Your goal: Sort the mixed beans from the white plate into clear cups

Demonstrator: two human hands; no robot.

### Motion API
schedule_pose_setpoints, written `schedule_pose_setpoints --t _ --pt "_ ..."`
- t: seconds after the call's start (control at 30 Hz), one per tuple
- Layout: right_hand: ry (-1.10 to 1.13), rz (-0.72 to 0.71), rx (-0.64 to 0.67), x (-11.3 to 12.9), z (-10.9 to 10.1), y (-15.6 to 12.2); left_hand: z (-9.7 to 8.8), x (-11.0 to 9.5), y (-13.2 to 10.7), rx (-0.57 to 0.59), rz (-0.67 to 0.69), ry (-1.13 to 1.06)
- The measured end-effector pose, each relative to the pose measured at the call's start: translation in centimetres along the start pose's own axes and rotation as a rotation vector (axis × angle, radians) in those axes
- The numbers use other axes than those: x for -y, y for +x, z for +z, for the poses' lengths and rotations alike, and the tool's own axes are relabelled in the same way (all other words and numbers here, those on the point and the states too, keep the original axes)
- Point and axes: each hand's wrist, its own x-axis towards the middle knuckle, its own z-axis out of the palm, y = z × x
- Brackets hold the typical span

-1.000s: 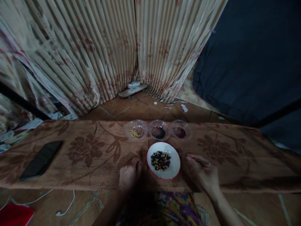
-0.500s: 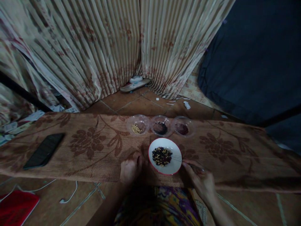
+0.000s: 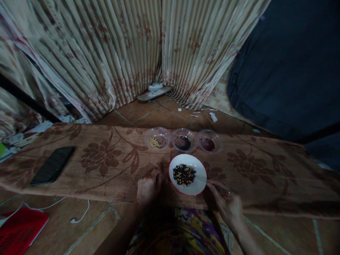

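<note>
**While our right hand [image 3: 228,204] pinches slim metal tweezers [image 3: 201,178], mixed beans [image 3: 183,175] lie in the bowl**

Because the light is dim and the tool thin, we take it for tweezers by its fine prongs. Our right thumb and fingers hold it low, at the bowl's right rim, prongs reaching inward to the edge of the pile; whether they touch a bean we cannot tell. Our left hand [image 3: 148,187] rests loosely curled on the cloth, just left of the bowl; we cannot see whether anything is inside it.

Between our hands sits the white, red-rimmed bowl [image 3: 192,161], its black, pale yellow and dark red beans heaped towards its left side. To work neatly, we should keep the prongs low and squeeze lightly, since smooth beans would likely skid or spring away. Loose beans at the pile's edge look easiest to grip, and a left fingertip on the rim could steady the bowl.

Beyond it stand three transparent plastic dishes in a row: yellow beans in the left dish [image 3: 164,141], black in the middle dish [image 3: 178,140], dark red in the right dish [image 3: 217,143]. Farther left, a dark phone [image 3: 52,165] lies on the brown floral cloth [image 3: 92,187].
</note>
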Motion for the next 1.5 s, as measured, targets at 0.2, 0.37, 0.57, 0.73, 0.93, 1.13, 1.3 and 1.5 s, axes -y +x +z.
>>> schedule_pose_setpoints --t 0.2,0.37,0.57,0.73,0.93,1.13,1.3,1.5 --pt "0.011 0.011 -0.049 0.1 -0.3 0.1 0.1 0.0 0.1 0.012 -0.005 -0.032" --pt "0.065 0.076 -0.099 0.7 -1.0 0.8 0.0 0.0 0.0 -0.013 0.001 -0.01" --pt "0.061 -0.068 -0.377 1.9 -3.1 6.6 0.4 0.4 -0.1 -0.071 0.058 -0.014" --pt "0.156 -0.117 -0.446 0.9 -3.3 11.2 0.5 0.6 0.0 -0.075 0.067 0.0" --pt "0.19 -0.08 -0.462 0.7 -1.7 9.8 0.2 0.3 -0.1 -0.058 0.044 0.006" --pt "0.228 0.036 -0.389 1.3 -0.3 5.0 0.2 0.2 0.0 -0.045 0.032 -0.007" --pt "0.231 0.155 -0.256 0.1 0.4 2.0 0.2 0.1 0.1 -0.01 0.011 -0.015" --pt "0.185 0.121 -0.156 -0.1 0.2 0.9 0.1 0.0 0.0 0.013 0.002 -0.008"
